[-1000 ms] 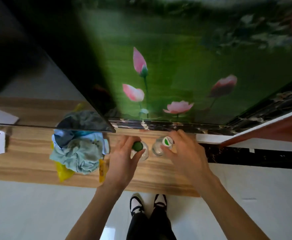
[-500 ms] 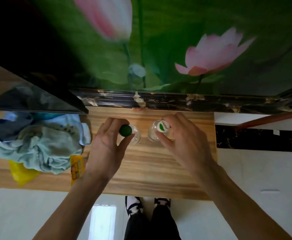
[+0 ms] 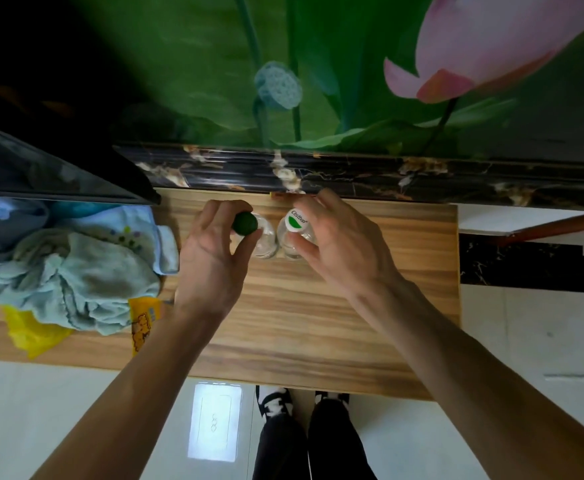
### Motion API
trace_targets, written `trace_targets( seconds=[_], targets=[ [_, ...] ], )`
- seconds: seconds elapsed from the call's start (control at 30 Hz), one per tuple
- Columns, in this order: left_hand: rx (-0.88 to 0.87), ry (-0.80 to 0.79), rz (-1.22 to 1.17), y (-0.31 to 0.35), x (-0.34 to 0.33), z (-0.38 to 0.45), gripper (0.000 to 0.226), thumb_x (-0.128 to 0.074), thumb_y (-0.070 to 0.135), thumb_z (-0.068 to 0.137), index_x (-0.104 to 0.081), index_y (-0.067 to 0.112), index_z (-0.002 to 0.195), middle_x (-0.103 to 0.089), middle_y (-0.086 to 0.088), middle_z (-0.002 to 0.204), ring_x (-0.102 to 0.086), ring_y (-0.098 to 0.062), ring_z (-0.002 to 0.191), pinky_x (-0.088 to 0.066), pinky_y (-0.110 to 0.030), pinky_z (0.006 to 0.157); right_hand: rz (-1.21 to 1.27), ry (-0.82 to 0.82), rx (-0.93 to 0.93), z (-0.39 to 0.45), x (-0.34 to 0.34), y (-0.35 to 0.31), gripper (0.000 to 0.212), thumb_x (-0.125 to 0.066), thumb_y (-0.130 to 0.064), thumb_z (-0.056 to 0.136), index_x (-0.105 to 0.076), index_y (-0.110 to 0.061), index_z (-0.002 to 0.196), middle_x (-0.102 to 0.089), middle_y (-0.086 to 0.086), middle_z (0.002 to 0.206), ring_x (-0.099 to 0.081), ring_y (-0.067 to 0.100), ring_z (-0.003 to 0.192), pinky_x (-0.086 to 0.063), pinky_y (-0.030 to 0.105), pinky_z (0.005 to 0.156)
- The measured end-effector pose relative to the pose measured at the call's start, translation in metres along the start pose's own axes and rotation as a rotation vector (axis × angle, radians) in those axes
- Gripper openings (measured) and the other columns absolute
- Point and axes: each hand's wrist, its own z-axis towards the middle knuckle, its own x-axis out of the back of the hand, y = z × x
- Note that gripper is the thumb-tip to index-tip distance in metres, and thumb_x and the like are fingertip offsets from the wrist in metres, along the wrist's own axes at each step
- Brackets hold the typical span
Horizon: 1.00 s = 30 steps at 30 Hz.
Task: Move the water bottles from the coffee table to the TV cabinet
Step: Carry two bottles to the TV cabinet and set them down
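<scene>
Two clear water bottles stand side by side on the wooden TV cabinet, close to its back edge. The left one has a green cap, and my left hand curls around its neck with thumb and fingers at the cap. On the right is a bottle with a white cap bearing a green mark. My right hand wraps it, thumb on the shoulder and fingers behind the cap. The bottles nearly touch each other.
The black TV overhangs the cabinet at the left. Below it lies a heap of pale blue cloths on a yellow bag and an orange packet. A dark marble ledge runs behind the bottles. The cabinet ends at the right.
The view has closed in on the cabinet. Both hands, each with its bottle, have moved toward the back edge and the bottles now sit nearer together.
</scene>
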Motion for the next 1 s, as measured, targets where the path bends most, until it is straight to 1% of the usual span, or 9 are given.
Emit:
trace_targets(
  seconds=[0.2, 0.33, 0.5, 0.53, 0.6, 0.67, 0.77, 0.87, 1.0],
  targets=[
    [0.033, -0.014, 0.030, 0.004, 0.003, 0.005, 0.028, -0.076, 0.025, 0.088, -0.062, 0.020, 0.112, -0.061, 0.004, 0.104, -0.063, -0.024, 0.089, -0.057, -0.046, 0.069, -0.031, -0.016, 0.003, -0.001, 0.002, -0.001, 0.043, -0.068, -0.037, 0.091, -0.055, -0.022, 0.130, -0.059, 0.001, 0.119, -0.066, 0.021, 0.097, -0.035, 0.027, 0.063],
    [0.039, -0.029, 0.082, 0.011, 0.011, 0.003, 0.029, -0.078, 0.023, 0.086, -0.064, 0.016, 0.111, -0.064, 0.001, 0.105, -0.065, -0.028, 0.096, -0.057, -0.047, 0.069, -0.034, -0.038, 0.005, -0.004, 0.004, -0.004, 0.054, -0.071, -0.038, 0.089, -0.050, -0.024, 0.137, -0.060, 0.000, 0.122, -0.065, 0.021, 0.102, -0.042, 0.029, 0.067],
    [0.026, -0.051, 0.132, 0.027, 0.030, -0.004, 0.036, -0.077, 0.026, 0.086, -0.065, 0.015, 0.118, -0.066, -0.003, 0.112, -0.064, -0.029, 0.105, -0.056, -0.046, 0.076, -0.077, -0.039, 0.004, -0.013, 0.016, -0.012, 0.063, -0.073, -0.042, 0.087, -0.045, -0.023, 0.140, -0.057, 0.002, 0.126, -0.062, 0.021, 0.110, -0.040, 0.026, 0.070],
    [0.012, -0.052, 0.138, 0.032, 0.034, -0.007, 0.037, -0.076, 0.026, 0.087, -0.065, 0.015, 0.121, -0.066, -0.003, 0.114, -0.063, -0.030, 0.107, -0.056, -0.045, 0.077, -0.090, -0.036, 0.003, -0.016, 0.021, -0.014, 0.065, -0.073, -0.043, 0.087, -0.044, -0.022, 0.141, -0.056, 0.002, 0.127, -0.061, 0.021, 0.111, -0.042, 0.026, 0.071],
    [-0.008, -0.051, 0.149, 0.044, 0.047, -0.013, 0.042, -0.076, 0.027, 0.088, -0.064, 0.015, 0.126, -0.066, -0.003, 0.118, -0.062, -0.029, 0.110, -0.056, -0.044, 0.080, -0.108, -0.022, 0.006, -0.024, 0.038, -0.021, 0.068, -0.072, -0.045, 0.087, -0.042, -0.021, 0.143, -0.055, 0.003, 0.130, -0.059, 0.022, 0.113, -0.050, 0.029, 0.077],
    [-0.008, -0.044, 0.158, 0.056, 0.063, -0.018, 0.046, -0.073, 0.031, 0.091, -0.061, 0.016, 0.133, -0.066, -0.003, 0.123, -0.061, -0.028, 0.113, -0.057, -0.043, 0.083, -0.115, -0.002, 0.020, -0.032, 0.059, -0.030, 0.070, -0.070, -0.048, 0.089, -0.039, -0.020, 0.146, -0.054, 0.003, 0.133, -0.057, 0.022, 0.117, -0.052, 0.033, 0.087],
    [-0.013, -0.024, 0.171, 0.078, 0.094, -0.026, 0.051, -0.067, 0.038, 0.095, -0.055, 0.018, 0.140, -0.064, -0.004, 0.126, -0.059, -0.028, 0.113, -0.054, -0.042, 0.089, -0.094, 0.024, 0.034, -0.049, 0.098, -0.048, 0.070, -0.066, -0.049, 0.091, -0.038, -0.020, 0.147, -0.053, 0.002, 0.137, -0.053, 0.021, 0.121, -0.048, 0.034, 0.095],
    [-0.019, 0.047, 0.152, 0.106, 0.135, -0.036, 0.050, -0.064, 0.041, 0.097, -0.055, 0.017, 0.140, -0.064, -0.005, 0.123, -0.058, -0.026, 0.111, -0.050, -0.039, 0.091, -0.107, 0.064, 0.074, -0.070, 0.147, -0.069, 0.066, -0.062, -0.051, 0.093, -0.039, -0.020, 0.147, -0.052, 0.001, 0.139, -0.050, 0.020, 0.126, -0.045, 0.034, 0.101],
    [-0.003, 0.077, 0.111, 0.150, 0.190, -0.061, 0.052, -0.059, 0.044, 0.100, -0.051, 0.017, 0.144, -0.060, -0.002, 0.134, -0.054, -0.021, 0.120, -0.047, -0.034, 0.101, -0.131, 0.095, 0.150, -0.097, 0.220, -0.108, 0.064, -0.053, -0.053, 0.096, -0.038, -0.018, 0.148, -0.049, 0.000, 0.144, -0.045, 0.019, 0.133, -0.042, 0.036, 0.106]
  ],
)
